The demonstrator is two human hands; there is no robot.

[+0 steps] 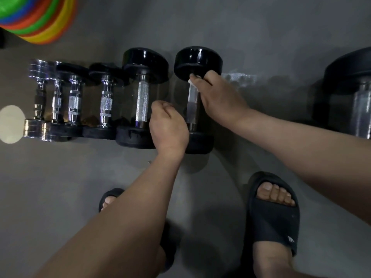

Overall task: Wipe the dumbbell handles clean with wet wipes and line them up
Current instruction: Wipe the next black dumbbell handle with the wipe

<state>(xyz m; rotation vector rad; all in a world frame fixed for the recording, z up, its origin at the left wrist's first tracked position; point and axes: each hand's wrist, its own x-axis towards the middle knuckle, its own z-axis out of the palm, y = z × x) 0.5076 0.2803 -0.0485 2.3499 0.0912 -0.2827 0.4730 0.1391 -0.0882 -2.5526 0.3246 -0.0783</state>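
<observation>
Several dumbbells lie side by side in a row on the grey floor, handles pointing away from me. My right hand (217, 97) grips the top of the handle of a black dumbbell (197, 61) at the row's right end, with a white wet wipe (193, 82) pressed between the fingers and the handle. My left hand (168, 127) hovers with loosely curled fingers over the near end of that dumbbell, between it and the neighbouring black dumbbell (143, 97); it holds nothing I can see. Smaller chrome dumbbells (74, 101) fill the left of the row.
A large black dumbbell (353, 93) lies apart at the right edge. A stack of coloured discs (38, 17) sits at the top left. A pale round spot (11, 123) lies at the left edge. My feet in black slides (273, 213) stand near the bottom.
</observation>
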